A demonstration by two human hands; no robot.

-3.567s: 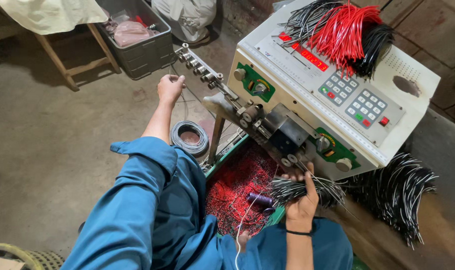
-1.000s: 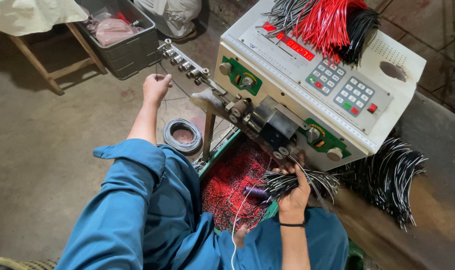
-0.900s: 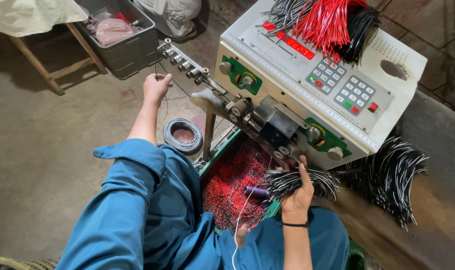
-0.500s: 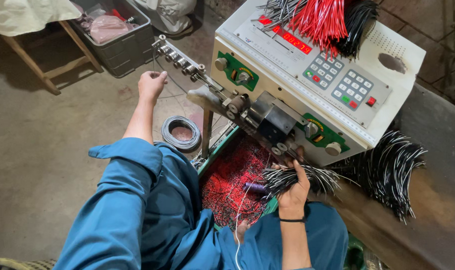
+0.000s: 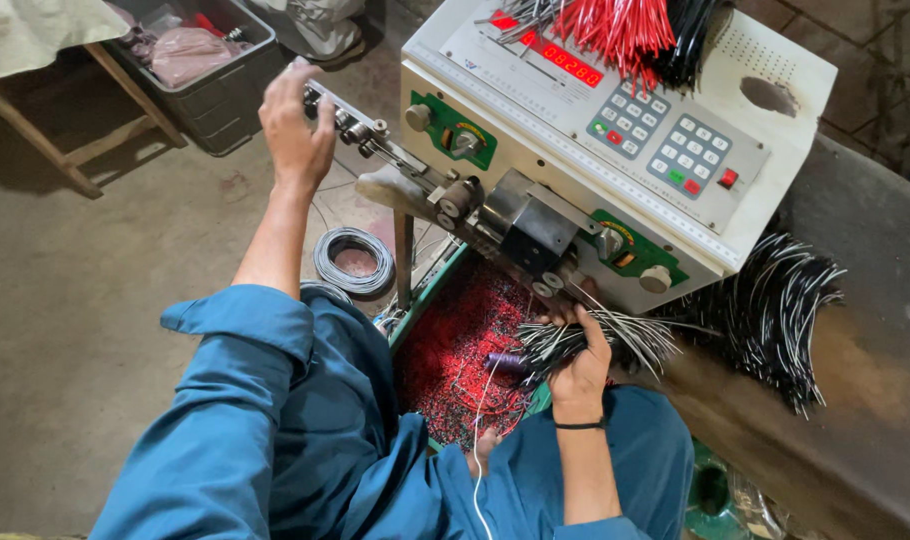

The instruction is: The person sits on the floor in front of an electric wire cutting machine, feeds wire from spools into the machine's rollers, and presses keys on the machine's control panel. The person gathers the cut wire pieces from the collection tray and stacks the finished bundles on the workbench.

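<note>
**A:** What are the hands doing?

**B:** The right hand (image 5: pixel 581 372) has its grip closed around a bundle of cut black wires (image 5: pixel 595 340), held just under the outlet of a cream wire-cutting machine (image 5: pixel 615 150). The loose wire ends fan out toward 3 o'clock. The left hand (image 5: pixel 295 135) reaches up toward 11 o'clock, its fingers curled at the row of guide rollers (image 5: pixel 350 118) on the machine's feed arm. Whether that grip pinches anything, I cannot tell.

**A:** What lies around the bundle?

**B:** Directly below it, at 7 o'clock, a green bin (image 5: pixel 465 350) holds red wire scraps. At 3 o'clock a larger heap of black wires (image 5: pixel 765 310) rests on the grey desk (image 5: pixel 875 380) carrying the machine. On top of the machine, at 12 o'clock, lie red and black cut wires (image 5: pixel 625 30).

**A:** And further out?

**B:** A grey wire coil (image 5: pixel 352 261) sits on the floor at 9 o'clock. A grey crate (image 5: pixel 210 70) stands at 11 o'clock, beside a wooden stool (image 5: pixel 55 130). The person wears blue sleeves (image 5: pixel 235 400).
</note>
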